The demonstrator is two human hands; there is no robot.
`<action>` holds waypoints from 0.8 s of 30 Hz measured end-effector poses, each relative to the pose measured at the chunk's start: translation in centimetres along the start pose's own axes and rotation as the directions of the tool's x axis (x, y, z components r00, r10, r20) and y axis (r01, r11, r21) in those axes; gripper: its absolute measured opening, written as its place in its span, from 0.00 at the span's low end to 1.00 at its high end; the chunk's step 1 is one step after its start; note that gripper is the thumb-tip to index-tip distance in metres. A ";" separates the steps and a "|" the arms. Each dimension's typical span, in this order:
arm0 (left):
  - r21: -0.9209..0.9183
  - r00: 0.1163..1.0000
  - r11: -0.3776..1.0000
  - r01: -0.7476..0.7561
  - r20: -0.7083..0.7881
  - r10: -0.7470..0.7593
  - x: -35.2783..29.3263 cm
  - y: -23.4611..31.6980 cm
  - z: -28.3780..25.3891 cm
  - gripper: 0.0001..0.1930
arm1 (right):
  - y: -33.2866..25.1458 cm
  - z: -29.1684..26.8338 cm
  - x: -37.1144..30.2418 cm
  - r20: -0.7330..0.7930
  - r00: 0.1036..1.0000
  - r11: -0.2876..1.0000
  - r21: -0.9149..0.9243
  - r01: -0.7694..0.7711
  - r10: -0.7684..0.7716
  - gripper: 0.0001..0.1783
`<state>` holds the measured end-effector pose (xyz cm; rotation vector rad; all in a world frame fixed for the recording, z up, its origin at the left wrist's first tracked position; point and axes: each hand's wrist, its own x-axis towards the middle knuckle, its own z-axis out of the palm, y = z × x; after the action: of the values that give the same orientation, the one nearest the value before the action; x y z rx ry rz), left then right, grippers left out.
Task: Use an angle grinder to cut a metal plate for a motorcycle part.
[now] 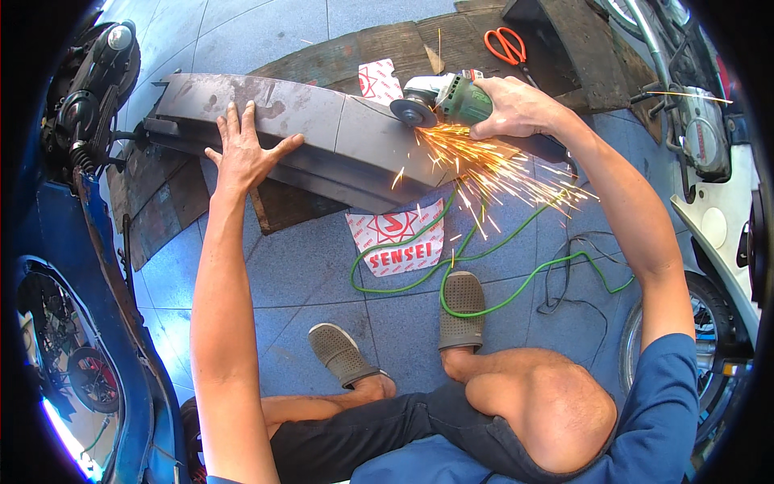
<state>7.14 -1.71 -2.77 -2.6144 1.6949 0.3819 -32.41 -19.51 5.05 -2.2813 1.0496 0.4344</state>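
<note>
A long dark grey folded metal profile (298, 113) lies across wooden boards on the floor. My left hand (246, 157) rests on its left part, fingers spread and palm down. My right hand (520, 110) is wrapped round a green angle grinder (468, 103). The grinder's disc (414, 113) meets the profile's far edge, right of a thin line across the metal. Orange sparks (496, 165) spray from there toward the lower right, hiding part of the profile's right end.
Orange-handled scissors (506, 47) lie on the boards (339, 58). A red-and-white printed sheet (403, 256) and a green cable (528, 290) lie on blue tiles near my feet. A blue motorcycle frame (60, 242) stands left; a motorbike wheel (705, 339) is at right.
</note>
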 end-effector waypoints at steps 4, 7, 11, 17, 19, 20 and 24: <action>0.018 1.000 1.000 0.010 -0.007 -0.010 0.0 -0.1 0.1 0.70 | -0.3 0.3 0.1 -0.063 0.998 0.997 -0.072 -0.003 -0.002 0.40; -0.014 1.000 1.000 0.021 0.011 -0.021 -0.2 0.3 -0.2 0.70 | -1.0 -0.3 0.3 -0.025 0.999 0.998 -0.058 -0.030 0.029 0.41; -0.034 1.000 0.999 0.021 -0.001 -0.021 -0.2 0.1 0.1 0.69 | -1.5 -0.8 0.7 0.093 0.994 0.998 -0.020 -0.056 0.058 0.43; -0.062 1.000 0.998 -0.015 -0.015 0.014 0.1 0.1 0.1 0.68 | 0.2 0.2 1.4 -0.002 1.000 0.992 -0.123 -0.008 0.008 0.44; -0.063 1.000 0.998 -0.015 -0.020 0.013 0.0 0.1 0.2 0.68 | -0.9 -0.7 0.7 0.046 0.997 0.989 -0.137 -0.059 0.066 0.54; -0.061 1.000 0.998 -0.018 -0.027 0.016 0.0 0.1 0.2 0.68 | -0.5 -0.4 0.9 0.047 0.997 0.989 -0.139 -0.058 0.065 0.54; -0.067 0.999 0.998 -0.022 -0.030 0.020 -0.1 0.1 0.0 0.68 | 0.2 -0.1 0.8 -0.017 1.000 0.991 -0.134 0.000 -0.003 0.45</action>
<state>6.98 -1.68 -2.72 -2.6639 1.7501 0.4099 -32.05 -20.11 4.67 -2.4068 1.0555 0.4995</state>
